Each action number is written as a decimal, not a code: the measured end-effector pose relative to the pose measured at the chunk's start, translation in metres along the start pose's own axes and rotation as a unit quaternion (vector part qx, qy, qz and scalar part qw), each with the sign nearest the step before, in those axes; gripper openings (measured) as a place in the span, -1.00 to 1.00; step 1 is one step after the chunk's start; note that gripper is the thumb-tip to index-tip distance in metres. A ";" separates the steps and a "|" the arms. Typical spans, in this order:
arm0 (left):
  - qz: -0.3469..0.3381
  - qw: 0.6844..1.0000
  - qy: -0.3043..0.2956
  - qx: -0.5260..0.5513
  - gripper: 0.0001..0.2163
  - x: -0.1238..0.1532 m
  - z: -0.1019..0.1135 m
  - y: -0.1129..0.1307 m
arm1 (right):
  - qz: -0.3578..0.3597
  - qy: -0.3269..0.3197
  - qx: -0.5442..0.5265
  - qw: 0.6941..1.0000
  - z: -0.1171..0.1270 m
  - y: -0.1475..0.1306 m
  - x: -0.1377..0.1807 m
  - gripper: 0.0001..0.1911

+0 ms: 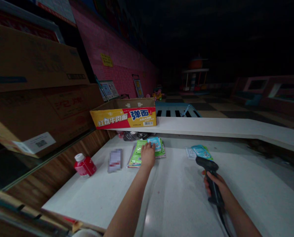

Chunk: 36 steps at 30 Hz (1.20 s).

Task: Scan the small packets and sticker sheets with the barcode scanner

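Note:
My left hand lies on a stack of flat packets, its fingers apart. Bright green packets make up most of the stack, with a light blue packet on top beside my fingertips. In my right hand is a black barcode scanner, held by its handle, with a cable running down from it. The scanner's head is just in front of a small group of packets, a blue one among them. How thick the stack is under my left hand cannot be made out.
A red bottle with a white cap and a blurred flat object stand left on the white counter. An open yellow and red noodle carton sits on the raised white ledge. Large brown cartons are stacked at the left.

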<state>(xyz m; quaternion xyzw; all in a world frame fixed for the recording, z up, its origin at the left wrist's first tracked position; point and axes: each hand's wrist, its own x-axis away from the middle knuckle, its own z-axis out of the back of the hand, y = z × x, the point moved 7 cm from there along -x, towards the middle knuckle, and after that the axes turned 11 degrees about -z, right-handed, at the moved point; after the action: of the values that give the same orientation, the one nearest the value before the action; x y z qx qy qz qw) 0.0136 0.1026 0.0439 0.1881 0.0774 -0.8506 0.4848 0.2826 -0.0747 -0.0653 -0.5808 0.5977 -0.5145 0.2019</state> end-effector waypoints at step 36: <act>-0.216 0.944 -0.159 0.192 -0.55 -0.057 -0.121 0.214 | 0.061 0.154 -0.180 0.970 0.027 -0.028 0.006 -0.46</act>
<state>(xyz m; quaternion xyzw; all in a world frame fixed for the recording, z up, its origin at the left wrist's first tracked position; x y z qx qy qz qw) 0.2526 0.0752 -0.0340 0.1182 -0.1267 -0.9526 0.2501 0.3170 -0.0847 -0.0497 -0.4836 0.7387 -0.4685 0.0303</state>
